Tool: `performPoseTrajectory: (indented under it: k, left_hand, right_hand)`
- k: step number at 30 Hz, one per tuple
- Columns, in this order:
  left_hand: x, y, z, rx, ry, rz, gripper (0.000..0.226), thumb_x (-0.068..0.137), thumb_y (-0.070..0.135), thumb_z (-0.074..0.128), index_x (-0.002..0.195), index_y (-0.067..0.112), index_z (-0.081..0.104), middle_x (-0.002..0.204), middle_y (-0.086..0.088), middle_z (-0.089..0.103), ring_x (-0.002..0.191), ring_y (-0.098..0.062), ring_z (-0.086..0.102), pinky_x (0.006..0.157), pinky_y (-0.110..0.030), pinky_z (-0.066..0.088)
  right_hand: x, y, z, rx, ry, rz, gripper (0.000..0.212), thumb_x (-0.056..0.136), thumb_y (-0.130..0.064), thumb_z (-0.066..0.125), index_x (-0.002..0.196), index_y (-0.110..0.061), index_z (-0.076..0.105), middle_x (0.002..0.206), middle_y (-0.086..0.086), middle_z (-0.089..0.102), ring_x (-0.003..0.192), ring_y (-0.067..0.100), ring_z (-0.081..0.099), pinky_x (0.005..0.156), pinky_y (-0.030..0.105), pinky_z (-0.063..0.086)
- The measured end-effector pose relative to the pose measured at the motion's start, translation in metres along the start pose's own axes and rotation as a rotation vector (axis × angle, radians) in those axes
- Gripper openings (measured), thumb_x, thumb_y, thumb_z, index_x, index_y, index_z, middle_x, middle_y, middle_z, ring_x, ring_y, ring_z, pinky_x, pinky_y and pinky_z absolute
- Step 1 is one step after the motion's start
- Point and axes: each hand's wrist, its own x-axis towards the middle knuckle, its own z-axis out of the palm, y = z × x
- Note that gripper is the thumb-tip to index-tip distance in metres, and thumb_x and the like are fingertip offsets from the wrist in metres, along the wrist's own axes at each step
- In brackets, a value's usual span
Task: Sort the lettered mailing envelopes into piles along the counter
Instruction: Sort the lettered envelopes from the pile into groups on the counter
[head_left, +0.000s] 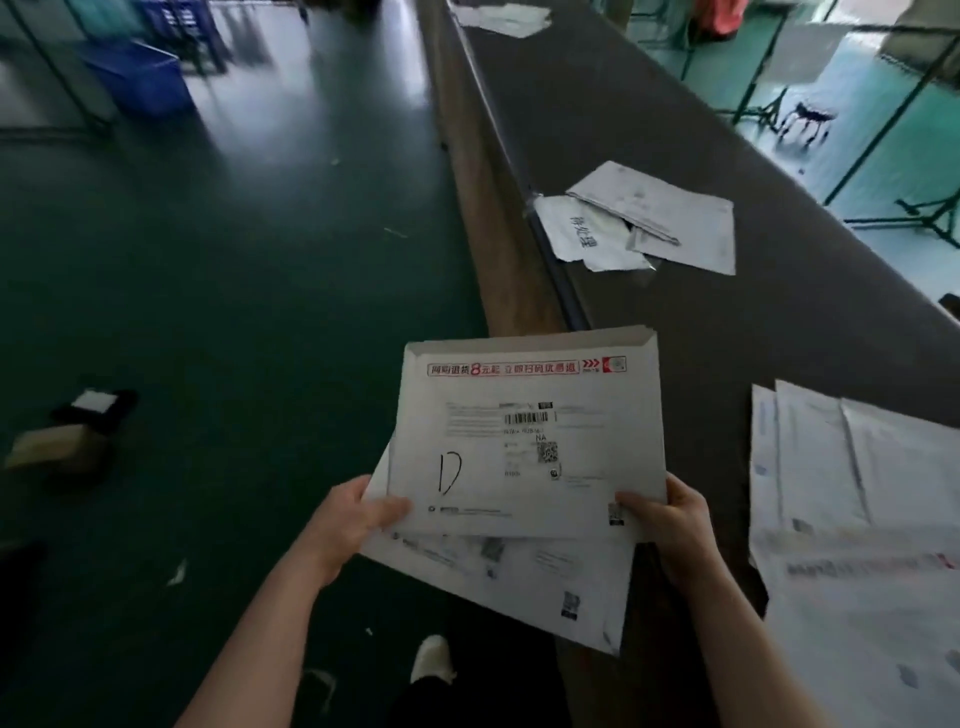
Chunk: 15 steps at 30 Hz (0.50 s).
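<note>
I hold a stack of white mailing envelopes in both hands over the counter's near edge. The top envelope (527, 441) carries a red banner, a barcode label and a handwritten letter D. My left hand (358, 525) grips the stack's lower left corner, thumb on top. My right hand (670, 525) pinches the lower right corner of the top envelope. Another envelope (519, 582) shows askew beneath it. On the long dark counter (675, 322) lie a pile of envelopes (649, 218) farther along, a second pile (857, 519) at the near right, and a distant pile (498, 18).
To the left is a dark green floor with a small cardboard box (57, 447) and a black item beside it. A blue crate (137, 78) stands at the far left. Metal frame legs (779, 104) stand beyond the counter on the right. My shoe (431, 660) shows below.
</note>
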Motion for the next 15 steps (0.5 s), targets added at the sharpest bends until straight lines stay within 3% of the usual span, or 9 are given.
performPoseTrajectory:
  k: [3, 6, 10, 15]
  left_hand:
    - [0.03, 0.017, -0.033, -0.072, -0.006, -0.007, 0.03, 0.093, 0.014, 0.07, 0.123, 0.014, 0.064, 0.105, -0.007, 0.078, 0.095, -0.027, 0.075, 0.082, -0.044, 0.061]
    - [0.059, 0.038, -0.056, -0.169, -0.003, -0.021, 0.036, 0.092, 0.018, 0.071, 0.127, 0.017, 0.062, 0.11, -0.012, 0.075, 0.1, -0.034, 0.072, 0.085, -0.05, 0.06]
    - [0.094, 0.071, -0.085, -0.373, -0.088, -0.096, 0.042, 0.088, 0.025, 0.071, 0.126, 0.009, 0.063, 0.115, -0.022, 0.072, 0.101, -0.041, 0.071, 0.075, -0.049, 0.061]
    - [0.173, 0.125, -0.096, -0.322, -0.227, -0.071, 0.045, 0.089, 0.015, 0.071, 0.131, 0.0, 0.062, 0.127, -0.026, 0.067, 0.117, -0.044, 0.065, 0.1, -0.061, 0.05]
  right_hand:
    - [0.029, -0.041, 0.06, 0.053, -0.045, -0.007, 0.029, 0.089, -0.001, 0.07, 0.114, -0.016, 0.067, 0.101, 0.009, 0.078, 0.089, 0.031, 0.077, 0.071, 0.048, 0.063]
    - [0.059, -0.069, 0.101, 0.052, -0.051, -0.039, 0.028, 0.09, 0.0, 0.069, 0.115, -0.012, 0.067, 0.104, 0.013, 0.078, 0.092, 0.037, 0.076, 0.08, 0.057, 0.061]
    - [0.111, -0.096, 0.126, 0.033, -0.048, -0.014, 0.029, 0.09, 0.001, 0.07, 0.116, -0.01, 0.067, 0.107, 0.017, 0.077, 0.096, 0.041, 0.074, 0.084, 0.061, 0.059]
    - [0.195, -0.122, 0.123, 0.038, -0.131, 0.037, 0.031, 0.088, 0.006, 0.066, 0.119, -0.001, 0.063, 0.107, 0.024, 0.075, 0.091, 0.042, 0.075, 0.067, 0.047, 0.064]
